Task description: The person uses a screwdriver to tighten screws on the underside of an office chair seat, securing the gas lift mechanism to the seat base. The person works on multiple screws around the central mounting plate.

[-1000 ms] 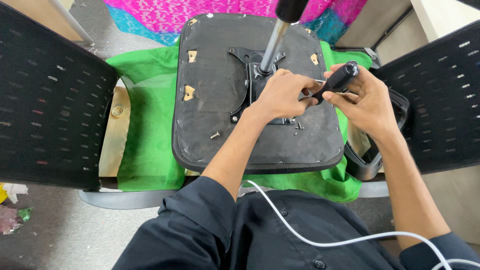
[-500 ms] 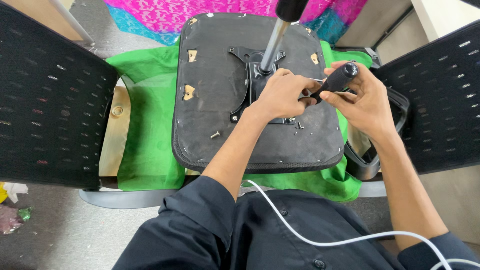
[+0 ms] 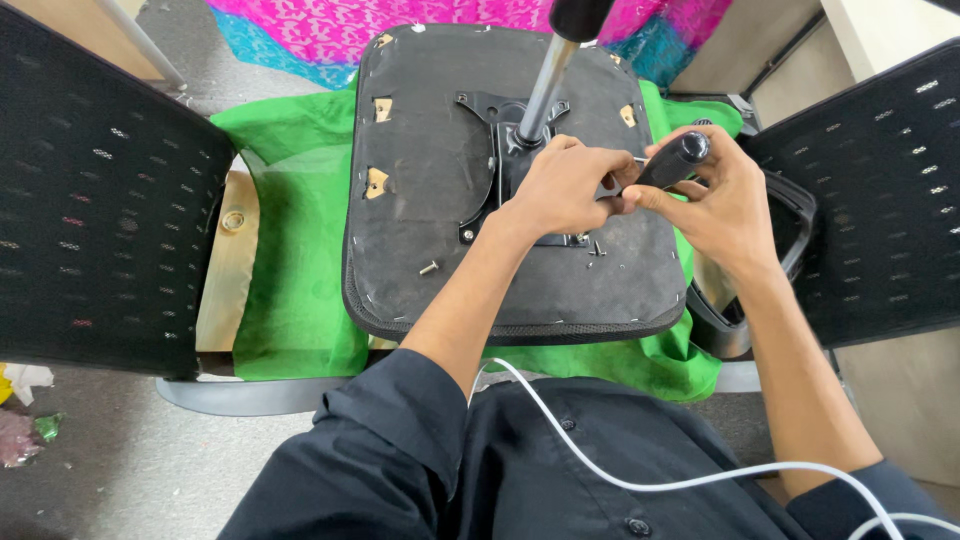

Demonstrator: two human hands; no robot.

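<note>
While the right hand (image 3: 722,205) grips a screwdriver (image 3: 668,162), the left hand (image 3: 562,190) pinches its tip. Both rest over an upturned seat (image 3: 430,200) on green cloth (image 3: 290,290).

We see a bright green cloth (image 3: 290,290), black mesh chair backs (image 3: 95,210) either side, pink patterned fabric (image 3: 400,25), and a white cable (image 3: 640,480).

The seat (image 3: 440,200) lies upside down on a cloth (image 3: 290,300), between two mesh backs, one left (image 3: 100,200) and one right (image 3: 870,200). A post (image 3: 545,85) rises from the plate (image 3: 500,115) at its middle. A loose screw (image 3: 428,268) lies on the seat, left of the hands.
</note>
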